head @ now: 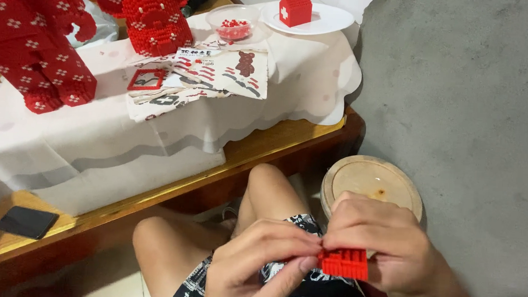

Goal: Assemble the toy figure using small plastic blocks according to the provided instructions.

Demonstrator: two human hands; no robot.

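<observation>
**Small red block piece held in both hands, lower right of frame**

The right hand clamps a flat red block piece between thumb and fingers, low in the frame above the lap. The left hand has its fingertips pinched together at the piece's left edge, touching it; whether a loose brick sits between them cannot be told. By my judgement the step in hand is fitting or pressing a brick onto this piece, and the next move calls for a steady hold and careful lining-up of studs.

Just behind the hands stands a round wooden stool. On the cloth-covered table, upper left, stand a large red block bear and a bear head. Instruction sheets lie centre top, beside a clear bowl of bricks and a white plate bearing a red block house. A dark phone lies at lower left. Nothing obstructs the hands.
</observation>
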